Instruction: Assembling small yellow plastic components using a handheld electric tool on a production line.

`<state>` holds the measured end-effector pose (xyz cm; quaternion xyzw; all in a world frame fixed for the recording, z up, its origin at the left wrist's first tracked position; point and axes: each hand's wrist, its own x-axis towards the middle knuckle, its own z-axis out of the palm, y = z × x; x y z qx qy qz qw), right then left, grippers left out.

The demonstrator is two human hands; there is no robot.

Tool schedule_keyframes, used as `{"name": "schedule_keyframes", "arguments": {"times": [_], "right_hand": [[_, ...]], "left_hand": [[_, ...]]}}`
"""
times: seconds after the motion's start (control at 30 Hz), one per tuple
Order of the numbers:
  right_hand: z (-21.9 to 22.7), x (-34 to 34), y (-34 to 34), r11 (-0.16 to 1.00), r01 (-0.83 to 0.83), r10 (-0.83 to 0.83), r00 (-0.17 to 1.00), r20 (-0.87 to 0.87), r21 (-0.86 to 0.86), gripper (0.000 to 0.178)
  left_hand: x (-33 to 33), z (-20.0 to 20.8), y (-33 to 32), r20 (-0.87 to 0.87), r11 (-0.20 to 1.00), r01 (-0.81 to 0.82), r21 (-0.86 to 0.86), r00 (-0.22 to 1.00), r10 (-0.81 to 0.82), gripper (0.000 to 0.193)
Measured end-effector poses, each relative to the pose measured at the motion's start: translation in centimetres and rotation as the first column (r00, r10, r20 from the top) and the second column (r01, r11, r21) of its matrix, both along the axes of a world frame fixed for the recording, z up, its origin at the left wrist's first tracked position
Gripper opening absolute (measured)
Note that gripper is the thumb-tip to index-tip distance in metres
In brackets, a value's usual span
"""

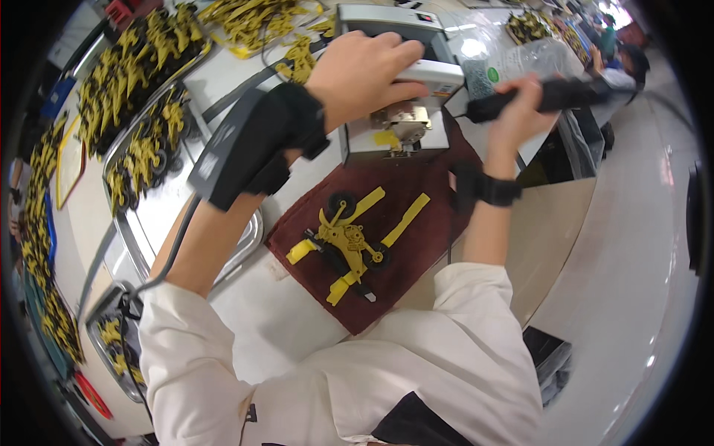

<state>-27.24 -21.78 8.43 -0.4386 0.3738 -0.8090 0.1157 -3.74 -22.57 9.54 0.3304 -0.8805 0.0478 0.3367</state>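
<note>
My left hand (364, 78) is at the top front of a grey and white box-shaped machine, apparently a screw feeder (439, 74), thumb and fingers closed round its front panel. Up at the right, my right hand (517, 115) grips a black electric screwdriver (554, 98); both are smeared by motion. Between my arms a yellow and black toy motorcycle (346, 241) lies on its side on a maroon cloth (387, 293). Yellow strips stick out from it, and its black wheels show. A metal mechanism (405, 123) with a yellow piece sits at the machine's front.
Metal trays (216, 149) of yellow and black toy parts stand at left, with more heaps (145, 67) behind. A clear plastic bag (520, 63) of small parts lies right of the machine. Another person (625, 67) is at the far right. A cable (178, 245) hangs along my left arm.
</note>
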Motion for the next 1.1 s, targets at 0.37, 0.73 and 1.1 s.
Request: {"name": "schedule_keyframes", "arguments": {"times": [0.37, 0.73, 1.1], "right_hand": [[6.2, 5.6, 10.3, 0.9, -0.436, 0.433, 0.896, -0.101, -0.018, 0.052], [5.0, 11.2, 6.4, 0.907, -0.394, 0.42, 0.871, -0.254, 0.149, 0.037], [2.7, 13.8, 15.8, 0.684, -0.715, 0.729, 0.678, -0.097, 0.147, 0.072]], "left_hand": [[1.4, -6.3, 21.8, 0.017, 0.802, -0.171, 0.572, 0.98, 0.196, 0.089], [3.2, -8.0, 23.3, 0.0, 0.784, -0.28, 0.554, 0.942, 0.336, 0.09], [4.5, -8.9, 22.8, -0.112, 0.773, -0.169, 0.612, 0.949, 0.296, 0.095]]}}
